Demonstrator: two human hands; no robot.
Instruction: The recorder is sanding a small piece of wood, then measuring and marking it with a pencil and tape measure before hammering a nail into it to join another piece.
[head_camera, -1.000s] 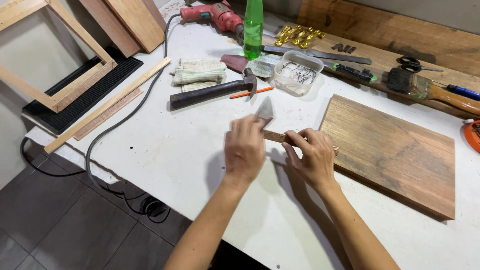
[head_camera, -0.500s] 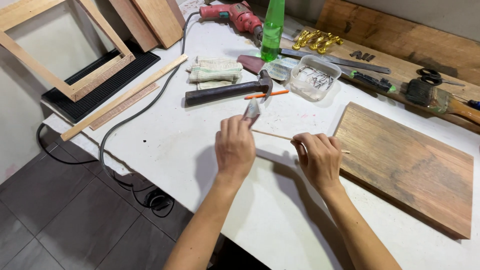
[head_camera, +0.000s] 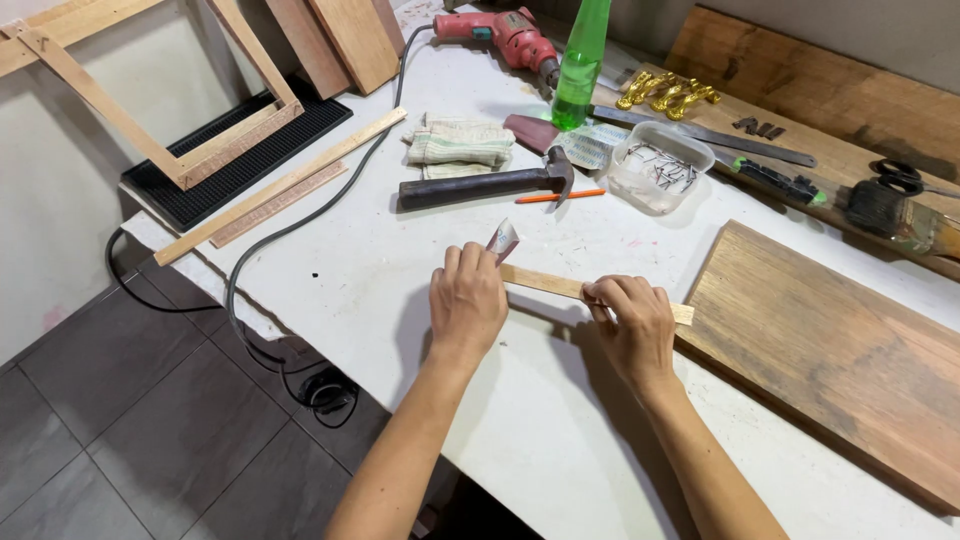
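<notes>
A thin light wooden strip (head_camera: 545, 284) lies flat on the white worktable (head_camera: 360, 290), running from my left hand to the brown board. My right hand (head_camera: 630, 325) pinches the strip near its right end. My left hand (head_camera: 468, 300) covers the strip's left end and grips a small folded grey sheet, like sandpaper (head_camera: 502, 240), whose corner sticks up past my fingers.
A large brown board (head_camera: 840, 350) lies to the right. Behind the hands are a hammer (head_camera: 485, 185), orange pencil (head_camera: 547, 196), clear tub of nails (head_camera: 660, 168), folded gloves (head_camera: 457, 142), green bottle (head_camera: 580, 65), red drill (head_camera: 495, 28) with its cable, brush (head_camera: 900, 220), and wooden frames at left.
The strip, seen edge-on half a second ago, now lies flat with its broad face up. My left hand has slid along it toward the left end, and both hands sit lower on the table.
</notes>
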